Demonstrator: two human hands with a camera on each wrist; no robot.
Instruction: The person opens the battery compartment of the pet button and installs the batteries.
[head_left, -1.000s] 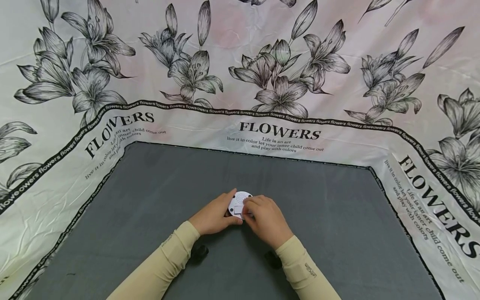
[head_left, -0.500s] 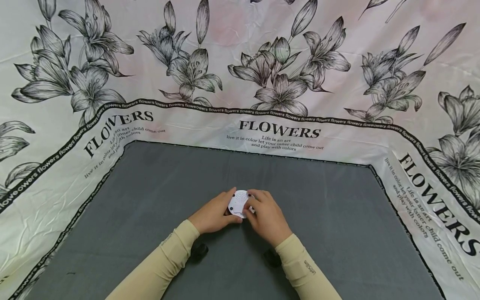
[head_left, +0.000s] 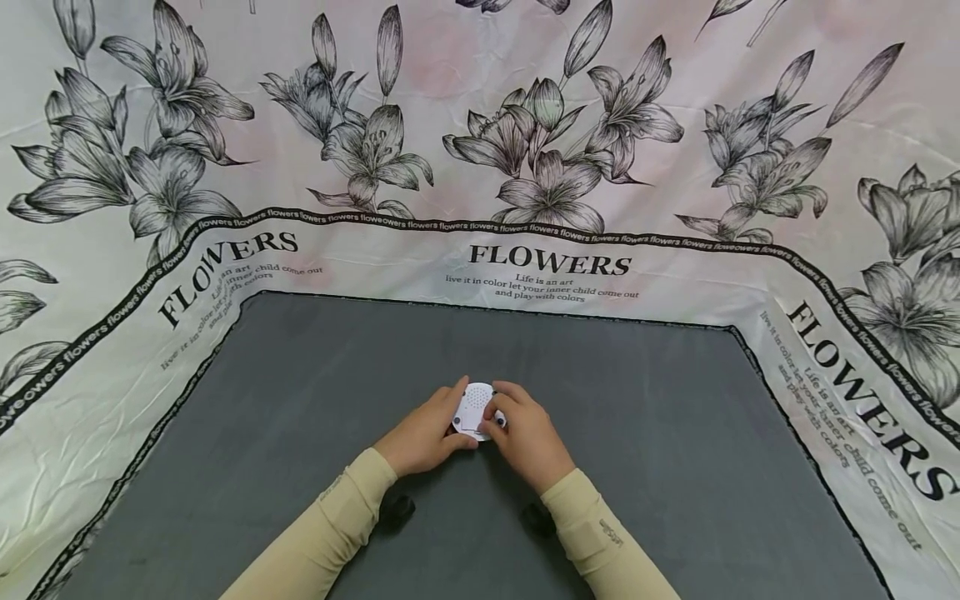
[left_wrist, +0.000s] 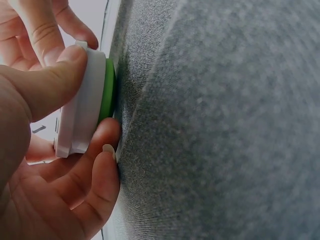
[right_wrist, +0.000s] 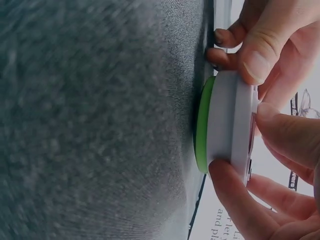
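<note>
A round white sound button [head_left: 472,402], its back with a cluster of small holes and dark dots facing up, is held over the cloth. Its green cap [left_wrist: 108,90] faces down toward the grey surface. My left hand [head_left: 422,435] grips the rim, thumb and fingers around the casing. The right hand [head_left: 534,440] holds the opposite side: a finger lies along the casing's edge, and the thumb [right_wrist: 287,131] presses on the back. A rectangular panel outline shows low on that back, partly hidden by the right fingers.
Grey cloth [head_left: 337,358] covers the work surface, bordered by white fabric [head_left: 405,250] printed with flowers and lettering. Black objects [head_left: 396,512] sit under both wrists. Light-coloured sleeves [head_left: 318,521] cover the forearms.
The right thumb and fingers have shifted on the back, and the small rectangular panel that stood out earlier now shows mostly as an outline. The left hand keeps its grip.
</note>
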